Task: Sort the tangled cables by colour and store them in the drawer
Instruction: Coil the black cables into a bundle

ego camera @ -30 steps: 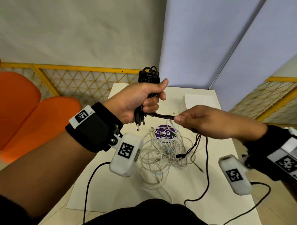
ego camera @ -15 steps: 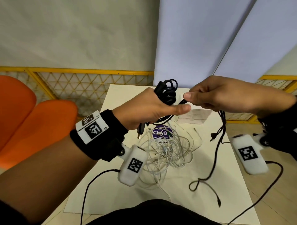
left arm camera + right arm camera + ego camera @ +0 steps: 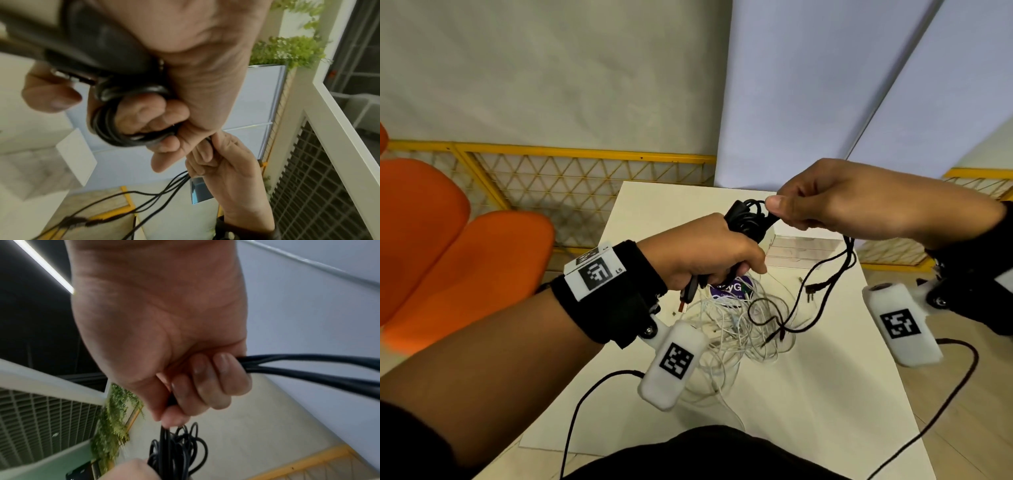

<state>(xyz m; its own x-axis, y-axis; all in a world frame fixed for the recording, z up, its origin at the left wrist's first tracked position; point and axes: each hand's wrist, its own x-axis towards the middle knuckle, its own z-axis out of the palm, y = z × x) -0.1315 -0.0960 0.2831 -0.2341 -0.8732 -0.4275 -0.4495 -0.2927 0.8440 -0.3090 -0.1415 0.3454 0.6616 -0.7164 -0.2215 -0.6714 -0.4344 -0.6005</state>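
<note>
While the left hand point(image 3: 709, 253) clenches the coiled bundle of black cables point(image 3: 748, 216) above the white table point(image 3: 808, 404), the right hand point(image 3: 835, 202) pinches the loose black strands point(image 3: 825, 274) just beside it, fingers curled round them. The tails hang down and the lowest loop lies across the white cable tangle point(image 3: 726, 329) — likely snag point. If winding goes on, a trailing plug point(image 3: 810, 291) could hook a white loop and drag the pile, or a coil could slip from the fist. No drawer is clearly visible.
</note>
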